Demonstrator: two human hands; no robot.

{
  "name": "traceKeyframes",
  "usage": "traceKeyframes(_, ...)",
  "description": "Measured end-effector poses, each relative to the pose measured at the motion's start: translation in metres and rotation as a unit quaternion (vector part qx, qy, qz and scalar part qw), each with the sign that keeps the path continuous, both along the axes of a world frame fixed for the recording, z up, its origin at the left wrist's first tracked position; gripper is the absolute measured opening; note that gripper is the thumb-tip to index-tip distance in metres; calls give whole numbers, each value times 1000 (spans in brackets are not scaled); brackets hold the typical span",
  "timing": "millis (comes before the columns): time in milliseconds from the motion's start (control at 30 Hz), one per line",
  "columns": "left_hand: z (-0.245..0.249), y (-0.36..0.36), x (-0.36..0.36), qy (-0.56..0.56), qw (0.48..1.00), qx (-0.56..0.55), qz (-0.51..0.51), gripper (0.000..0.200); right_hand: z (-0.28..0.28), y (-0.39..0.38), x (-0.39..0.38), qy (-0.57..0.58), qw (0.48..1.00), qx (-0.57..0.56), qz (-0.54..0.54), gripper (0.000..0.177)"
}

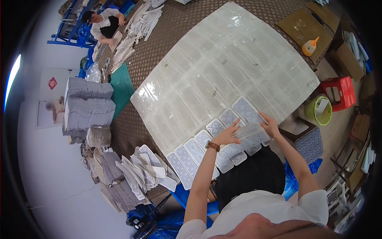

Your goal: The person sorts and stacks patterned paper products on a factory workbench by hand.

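A row of rounded rectangular pads with a blue-grey pattern [195, 150] lies along the near edge of the table. Over this row a shiny, pale patterned pad [251, 136] sits at an angle, its surface partly whitened by glare. My right hand [270, 125] grips its right end, fingers bent around the edge. At its left end is my left hand [227, 135], thumb and fingers spread apart; whether it presses on the pad is hard to see. A brown-strapped watch [213, 146] is on my left wrist. Beyond my hands another patterned pad [246, 109] lies flat.
A glossy translucent sheet [223, 67] covers much of the table. To the left stand tall grey stacks [88, 105] and loose pads [149, 167]. At right are a glue bottle [309, 47], a green basket [320, 109] and a red stool [342, 93]. Another person [106, 24] works at far left.
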State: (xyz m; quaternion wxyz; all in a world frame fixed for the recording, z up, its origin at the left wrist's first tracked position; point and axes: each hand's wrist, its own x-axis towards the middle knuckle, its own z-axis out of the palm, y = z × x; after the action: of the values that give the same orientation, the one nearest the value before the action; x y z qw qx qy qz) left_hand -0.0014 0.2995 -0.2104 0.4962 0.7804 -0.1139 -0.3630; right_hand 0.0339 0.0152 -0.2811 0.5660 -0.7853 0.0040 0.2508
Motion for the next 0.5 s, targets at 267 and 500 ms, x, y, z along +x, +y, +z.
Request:
traceKeyframes(267,-14,5,39,56,996,-24,63,79,-19,3,0,-95,995,-15,21,55)
traceKeyframes(500,-8,0,42,205,963,-86,155,80,28,-13,-18,-103,962,-240,80,53)
